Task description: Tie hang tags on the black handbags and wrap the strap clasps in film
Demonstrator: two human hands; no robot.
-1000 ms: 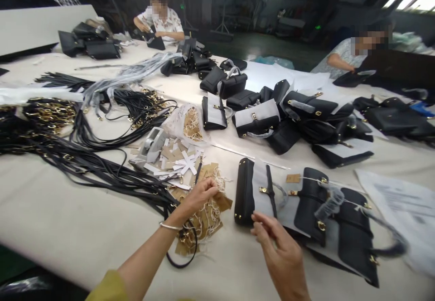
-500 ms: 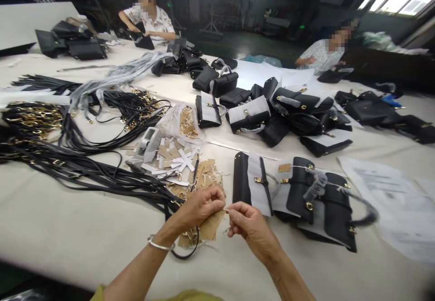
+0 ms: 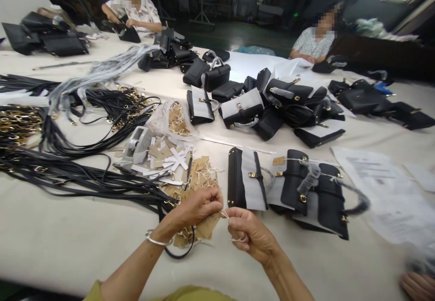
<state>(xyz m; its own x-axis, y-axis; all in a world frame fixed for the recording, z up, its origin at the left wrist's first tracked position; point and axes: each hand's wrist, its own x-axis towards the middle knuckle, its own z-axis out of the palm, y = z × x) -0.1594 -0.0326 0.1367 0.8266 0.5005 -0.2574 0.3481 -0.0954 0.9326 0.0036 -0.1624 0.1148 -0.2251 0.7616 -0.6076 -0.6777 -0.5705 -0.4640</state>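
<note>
My left hand (image 3: 203,206), with a silver bangle at the wrist, is closed in a pinch over a pile of brown hang tags (image 3: 203,170). A thin white string (image 3: 224,213) stretches from its fingertips to my right hand (image 3: 249,232). The right fingers are also pinched on this string, and a loop of it lies across them. Whether a tag hangs from the string is hard to make out. Just beyond my right hand lies a black handbag (image 3: 237,178) wrapped in white sheet. Tagged black handbags (image 3: 294,183) lie to its right.
Black straps (image 3: 84,174) with gold clasps cover the left side. A grey tape dispenser (image 3: 137,144) stands by white paper strips (image 3: 176,158). More handbags (image 3: 241,106) are heaped behind. Two people work across the table; another person's hand (image 3: 418,286) shows at bottom right.
The view has shifted slightly, so the table's things sit further left. My right fingers have curled, and the white string shows more clearly between my hands. Another hand has appeared at bottom right.
</note>
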